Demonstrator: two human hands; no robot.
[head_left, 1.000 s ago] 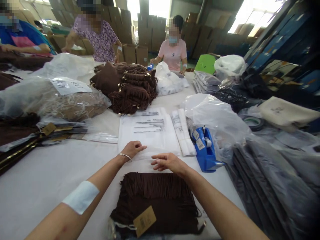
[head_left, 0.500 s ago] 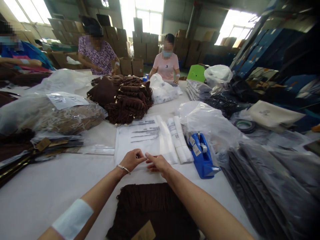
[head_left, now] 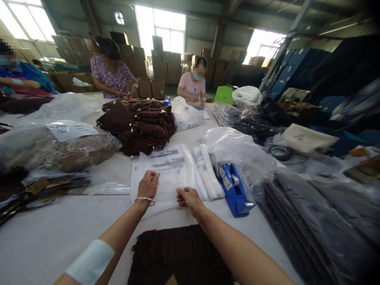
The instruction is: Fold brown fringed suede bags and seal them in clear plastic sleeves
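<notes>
Over the stack of clear printed plastic bags (head_left: 160, 164), my left hand (head_left: 149, 185) is closed, fingers curled in a pinch. To its right my right hand (head_left: 187, 199) pinches as well, near the stack's lower edge. Thin clear film seems to stretch between the two hands, a bag of the stack. Below them a dark brown fringed bag (head_left: 178, 253) lies flat on the white table, partly covered by my right forearm. A rolled bundle of printed bags (head_left: 208, 170) and a blue tape dispenser (head_left: 234, 190) sit to the right.
Brown fringed bags (head_left: 139, 122) are piled beyond the stack. A filled plastic bag (head_left: 68, 146) lies left. Dark wrapped items (head_left: 311, 213) and a tape roll (head_left: 279, 152) lie right. Three people, one in a pink shirt (head_left: 192, 85), are across the table.
My hands have moved apart, the left one up onto the printed bags and the right one slightly down. Film now shows between them. The camera view has tilted slightly up.
</notes>
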